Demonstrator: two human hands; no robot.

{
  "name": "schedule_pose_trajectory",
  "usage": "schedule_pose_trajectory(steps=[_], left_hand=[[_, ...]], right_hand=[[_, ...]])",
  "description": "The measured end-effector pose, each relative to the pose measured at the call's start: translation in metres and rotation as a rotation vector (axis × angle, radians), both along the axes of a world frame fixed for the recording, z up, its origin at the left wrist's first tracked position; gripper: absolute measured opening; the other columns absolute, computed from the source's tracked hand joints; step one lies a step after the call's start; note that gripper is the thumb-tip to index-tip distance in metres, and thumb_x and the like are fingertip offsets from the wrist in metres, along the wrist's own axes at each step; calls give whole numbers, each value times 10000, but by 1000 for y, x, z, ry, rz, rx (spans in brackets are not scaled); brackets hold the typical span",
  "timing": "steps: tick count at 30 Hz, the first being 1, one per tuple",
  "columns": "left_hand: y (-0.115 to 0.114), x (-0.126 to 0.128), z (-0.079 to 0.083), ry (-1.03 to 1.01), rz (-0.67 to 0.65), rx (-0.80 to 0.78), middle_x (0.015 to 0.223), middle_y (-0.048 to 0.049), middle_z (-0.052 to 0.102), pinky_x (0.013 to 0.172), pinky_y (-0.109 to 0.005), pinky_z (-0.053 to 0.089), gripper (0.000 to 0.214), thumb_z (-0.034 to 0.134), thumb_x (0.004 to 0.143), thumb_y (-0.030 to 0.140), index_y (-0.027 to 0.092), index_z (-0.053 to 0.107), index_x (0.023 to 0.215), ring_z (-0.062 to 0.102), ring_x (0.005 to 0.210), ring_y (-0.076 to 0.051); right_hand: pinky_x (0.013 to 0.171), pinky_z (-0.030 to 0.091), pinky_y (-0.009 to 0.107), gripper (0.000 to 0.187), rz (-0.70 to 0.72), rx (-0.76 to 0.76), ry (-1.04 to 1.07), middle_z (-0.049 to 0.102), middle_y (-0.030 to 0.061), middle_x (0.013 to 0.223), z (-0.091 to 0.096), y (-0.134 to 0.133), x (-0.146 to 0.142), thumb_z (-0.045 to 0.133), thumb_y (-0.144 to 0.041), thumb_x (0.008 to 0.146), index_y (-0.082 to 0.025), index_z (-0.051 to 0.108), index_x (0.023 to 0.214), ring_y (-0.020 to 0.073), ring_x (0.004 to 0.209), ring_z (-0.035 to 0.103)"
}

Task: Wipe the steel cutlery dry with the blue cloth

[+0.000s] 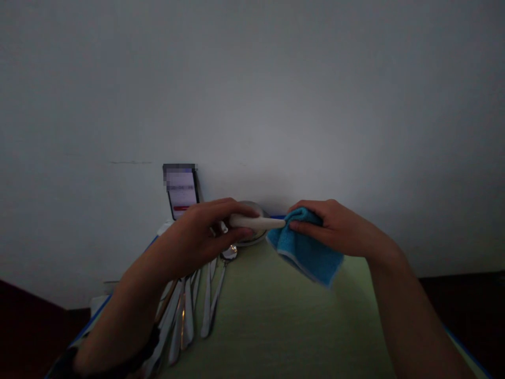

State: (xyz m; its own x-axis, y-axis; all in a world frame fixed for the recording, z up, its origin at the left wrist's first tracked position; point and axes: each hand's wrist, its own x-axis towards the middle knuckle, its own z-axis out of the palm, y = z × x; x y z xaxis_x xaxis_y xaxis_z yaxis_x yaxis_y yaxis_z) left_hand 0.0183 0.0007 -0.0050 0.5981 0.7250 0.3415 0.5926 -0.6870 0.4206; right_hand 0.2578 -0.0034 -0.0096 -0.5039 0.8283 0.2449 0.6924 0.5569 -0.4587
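White utensil (262,223): raised over the tabletop (284,326), between the two hands, in front of a round dish (252,243).
Long axis: roughly level, running left to right; broad end left, narrow tip right.
Left hand (211,226): grip holds the broad end between thumb and fingers.
Right hand (335,226): grip pinches the blue cloth (305,255).
Cloth to utensil: folded edge meets the narrow tip; whether it wraps it, I cannot tell.
Nearer hand to tip: right.

Phone (182,195) leaning on grey wall (276,105) – screen lit, red bar near bottom, top part pixelated. Thin dark mark (130,162) on wall, left of phone. Green tabletop (284,321), blue edge – round dish (263,210) at far end, partly hidden.
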Motion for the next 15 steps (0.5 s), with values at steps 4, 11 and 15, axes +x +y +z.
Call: schedule_pose_trajectory(steps=[4, 11, 15], left_hand=[[-5, 3, 1, 188, -53, -140, 716, 11, 592, 531, -193, 390, 270, 409, 860, 372, 184, 566, 973, 527, 595, -103], [-10, -10, 5, 291, -19, -210, 750, -10, 599, 600, -227, 402, 371, 348, 862, 444, 187, 572, 1008, 545, 669, -142], [-6, -21, 5, 279, 46, -230, 801, -6, 630, 620, -222, 417, 346, 380, 852, 441, 207, 583, 1005, 566, 704, -146]], right_hand=[[607, 366, 246, 255, 39, -15, -11, 618, 3, 784, 0, -2, -8, 462, -392, 819, -200, 594, 925, 122, 683, 545], [586, 366, 229, 255, 32, -13, 0, 605, -10, 742, 4, -3, -4, 462, -406, 818, -186, 589, 846, 104, 643, 534], [615, 375, 248, 244, 0, -39, -47, 611, 7, 789, 0, 0, 4, 445, -376, 829, -185, 589, 878, 125, 692, 548]])
